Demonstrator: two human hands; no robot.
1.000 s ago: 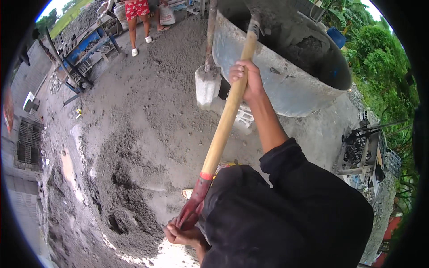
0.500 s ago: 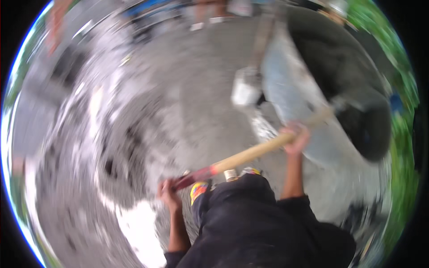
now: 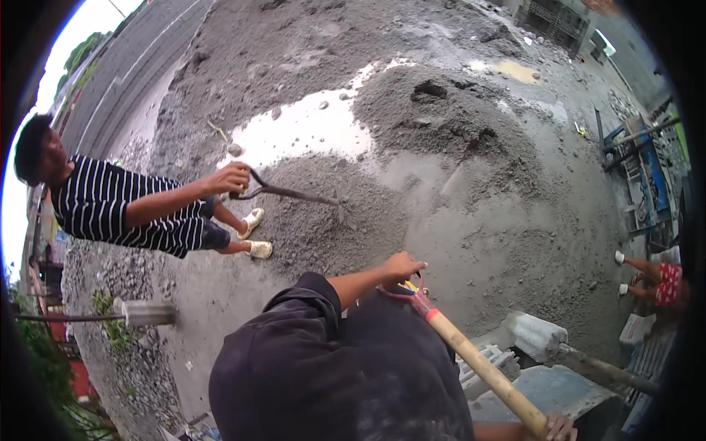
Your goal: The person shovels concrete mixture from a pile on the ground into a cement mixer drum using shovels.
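Note:
My left hand point(image 3: 401, 268) grips the red D-shaped grip of a shovel point(image 3: 478, 364). Its wooden shaft runs down to the lower right, where my right hand point(image 3: 560, 426) holds it at the frame's edge. The blade is out of view. My dark shirt fills the lower middle. Just beyond my left hand lies a grey pile of sand and cement mix point(image 3: 331, 220). A person in a striped shirt point(image 3: 110, 209) stands at the left and pushes a dark-handled shovel point(image 3: 290, 193) into that pile.
A pale puddle point(image 3: 309, 128) lies behind the pile, and a second, dug-out mound point(image 3: 448, 121) rises beyond it. Another shovel with a pale blade point(image 3: 537, 334) leans by a grey drum point(image 3: 551, 393) at lower right. A person in red shorts point(image 3: 662, 283) and a blue frame point(image 3: 647, 176) are at the right.
The view has swung round from the grey drum to the pile and the striped-shirt person. My hands have kept their hold on the shovel, whose shaft now points to the lower right.

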